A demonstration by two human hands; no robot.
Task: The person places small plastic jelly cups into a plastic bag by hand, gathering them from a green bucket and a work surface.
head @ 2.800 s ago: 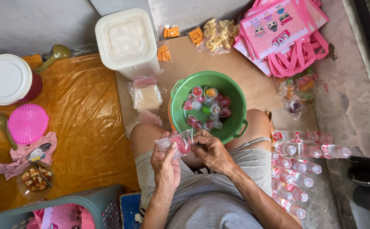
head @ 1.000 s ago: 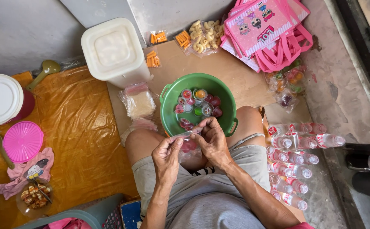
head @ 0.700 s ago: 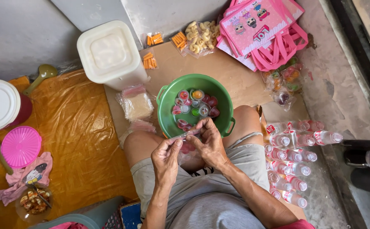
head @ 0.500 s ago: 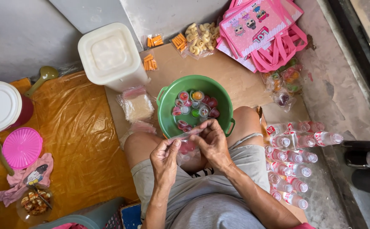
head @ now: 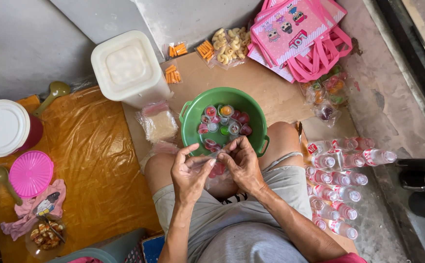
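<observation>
I sit on the floor with my knees apart. Both hands meet over my lap on a small clear plastic bag (head: 216,171) with red jelly cups inside. My left hand (head: 189,173) grips the bag's left side, thumb up. My right hand (head: 240,159) pinches the bag's top with its fingertips. Just beyond my hands stands a green basin (head: 192,116) that holds several small jelly cups in red, orange and green.
A white lidded tub (head: 127,68) and a clear packet (head: 159,124) stand left of the basin. Small bottles (head: 341,178) lie in rows by my right knee. Pink bags (head: 300,34) and snack packets (head: 227,46) lie at the back. A pink lid (head: 30,174) rests on orange sheeting.
The camera view has drifted a little. My hands have risen from my lap toward the basin's near rim and stay closed together on the small bag, fingers working at its top.
</observation>
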